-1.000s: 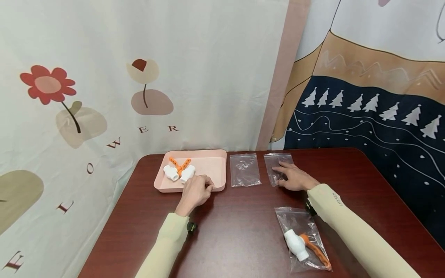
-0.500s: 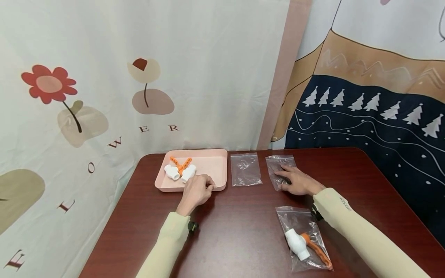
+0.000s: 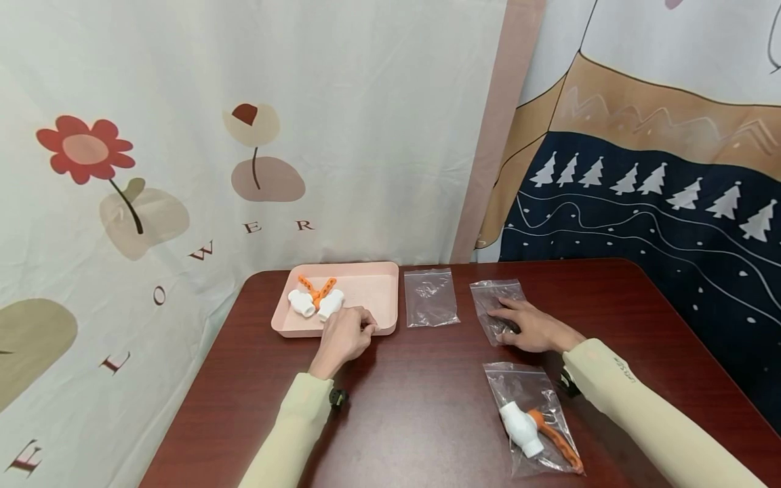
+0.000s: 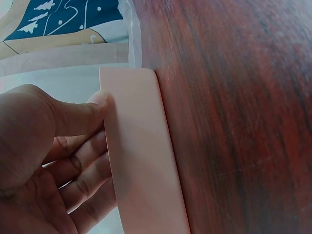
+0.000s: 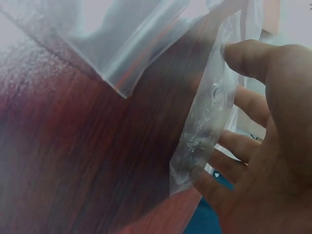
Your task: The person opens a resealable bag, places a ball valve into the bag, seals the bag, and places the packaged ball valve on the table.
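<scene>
My left hand [image 3: 346, 337] is at the near rim of the pink tray [image 3: 383, 285]. In the left wrist view its thumb meets the top of the tray wall [image 4: 141, 146] and the fingers curl behind it, pinching the rim. My right hand [image 3: 538, 327] rests with spread fingers on a clear zip bag [image 3: 487, 293], which looks flat; the right wrist view shows thumb and fingertips touching the film [image 5: 207, 117]. Two white valves [image 3: 301, 303] with orange handles [image 3: 329, 285] lie at the left in the tray.
A second flat zip bag [image 3: 430, 298] lies between the tray and my right hand. Nearer me, another zip bag [image 3: 509, 383] contains a white valve [image 3: 521, 428] with an orange handle [image 3: 556, 440]. Printed curtains stand behind the brown table [image 3: 415, 407].
My right hand has slid the zip bag beneath it toward me and slightly to the right. My left hand and the tray have stayed in place.
</scene>
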### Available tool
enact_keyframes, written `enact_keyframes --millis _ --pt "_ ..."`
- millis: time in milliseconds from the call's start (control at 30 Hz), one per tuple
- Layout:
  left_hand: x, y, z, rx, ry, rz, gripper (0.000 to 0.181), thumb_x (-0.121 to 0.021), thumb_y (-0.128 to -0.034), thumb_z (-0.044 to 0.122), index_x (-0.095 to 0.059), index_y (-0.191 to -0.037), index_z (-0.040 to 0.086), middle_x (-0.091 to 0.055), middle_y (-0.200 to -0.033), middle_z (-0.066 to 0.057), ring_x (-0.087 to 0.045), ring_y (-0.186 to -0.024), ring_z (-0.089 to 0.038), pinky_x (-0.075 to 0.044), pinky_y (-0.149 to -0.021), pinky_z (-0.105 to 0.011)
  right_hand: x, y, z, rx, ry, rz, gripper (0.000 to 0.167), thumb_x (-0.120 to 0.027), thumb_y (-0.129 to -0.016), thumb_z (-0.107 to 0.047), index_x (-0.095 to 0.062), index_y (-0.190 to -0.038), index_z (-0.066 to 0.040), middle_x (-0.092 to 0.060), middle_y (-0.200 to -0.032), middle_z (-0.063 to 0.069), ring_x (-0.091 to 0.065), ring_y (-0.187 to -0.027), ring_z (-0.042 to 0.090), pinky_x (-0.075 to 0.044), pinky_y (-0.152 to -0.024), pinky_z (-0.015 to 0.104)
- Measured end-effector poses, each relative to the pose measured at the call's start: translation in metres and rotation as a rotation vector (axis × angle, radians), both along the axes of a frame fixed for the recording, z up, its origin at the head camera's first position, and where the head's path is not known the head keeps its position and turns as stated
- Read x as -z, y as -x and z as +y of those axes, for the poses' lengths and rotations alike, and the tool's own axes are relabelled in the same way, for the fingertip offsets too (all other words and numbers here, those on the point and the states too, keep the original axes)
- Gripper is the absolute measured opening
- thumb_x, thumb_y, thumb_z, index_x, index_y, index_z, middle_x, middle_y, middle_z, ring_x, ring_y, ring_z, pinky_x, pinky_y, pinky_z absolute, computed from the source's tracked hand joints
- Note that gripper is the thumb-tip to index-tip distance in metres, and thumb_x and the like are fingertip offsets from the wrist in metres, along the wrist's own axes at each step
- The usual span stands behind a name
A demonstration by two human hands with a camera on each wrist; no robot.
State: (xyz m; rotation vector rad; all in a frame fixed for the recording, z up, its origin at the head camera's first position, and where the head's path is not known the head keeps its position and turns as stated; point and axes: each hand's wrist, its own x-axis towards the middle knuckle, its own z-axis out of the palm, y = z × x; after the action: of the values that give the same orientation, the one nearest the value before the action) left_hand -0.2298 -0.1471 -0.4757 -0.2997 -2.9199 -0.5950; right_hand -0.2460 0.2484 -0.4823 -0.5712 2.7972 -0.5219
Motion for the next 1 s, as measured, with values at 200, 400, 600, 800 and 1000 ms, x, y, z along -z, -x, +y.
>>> enact_keyframes --millis 200,400,600,800,1000 --pt "0.000 0.001 0.000 -0.003 -0.004 -0.002 0.010 -0.076 -0.0892 0.020 -0.077 -0.081 0.025 -0.073 -0.083 0.007 -0.062 -0.077 -0.017 -0.048 -0.065 -0.036 -0.002 0.000 0.002 -0.007 0.017 -0.002 0.053 -0.070 -0.095 -0.029 -0.058 -0.146 -0.018 -0.036 -0.162 0.024 -0.030 -0.148 0.051 -0.033 -0.113 0.071" --pt "0.001 0.001 0.000 0.002 -0.006 0.010 0.011 -0.076 -0.0886 0.019 -0.076 -0.080 0.025 -0.073 -0.080 0.007 -0.062 -0.077 -0.016 -0.048 -0.066 -0.036 -0.009 0.003 0.004 -0.021 0.076 0.047 0.048 -0.070 -0.096 -0.029 -0.063 -0.139 -0.009 -0.045 -0.154 0.029 -0.039 -0.142 0.052 -0.035 -0.113 0.070" --pt "0.001 0.001 0.000 0.001 -0.010 0.021 0.011 -0.077 -0.0881 0.019 -0.076 -0.079 0.025 -0.074 -0.080 0.007 -0.064 -0.078 -0.017 -0.049 -0.066 -0.037 -0.023 0.015 0.007 0.054 0.181 0.042 0.057 -0.072 -0.094 -0.037 -0.059 -0.140 -0.005 -0.056 -0.145 0.025 -0.051 -0.134 0.046 -0.041 -0.110 0.067" --pt "0.002 0.002 0.000 -0.004 -0.011 0.022 0.010 -0.077 -0.0882 0.019 -0.076 -0.080 0.025 -0.075 -0.081 0.007 -0.065 -0.078 -0.017 -0.049 -0.066 -0.036 -0.035 0.034 0.015 0.259 0.272 -0.090 0.075 -0.065 -0.096 -0.055 -0.046 -0.150 -0.007 -0.053 -0.147 0.025 -0.055 -0.129 0.041 -0.049 -0.106 0.058" --pt "0.003 0.001 0.000 -0.013 -0.013 0.021 0.011 -0.078 -0.0879 0.020 -0.076 -0.079 0.025 -0.074 -0.081 0.007 -0.064 -0.078 -0.017 -0.049 -0.066 -0.036 -0.040 0.050 0.020 0.477 0.327 -0.213 0.089 -0.057 -0.095 -0.065 -0.036 -0.155 -0.002 -0.044 -0.153 0.028 -0.047 -0.134 0.043 -0.040 -0.114 0.062"
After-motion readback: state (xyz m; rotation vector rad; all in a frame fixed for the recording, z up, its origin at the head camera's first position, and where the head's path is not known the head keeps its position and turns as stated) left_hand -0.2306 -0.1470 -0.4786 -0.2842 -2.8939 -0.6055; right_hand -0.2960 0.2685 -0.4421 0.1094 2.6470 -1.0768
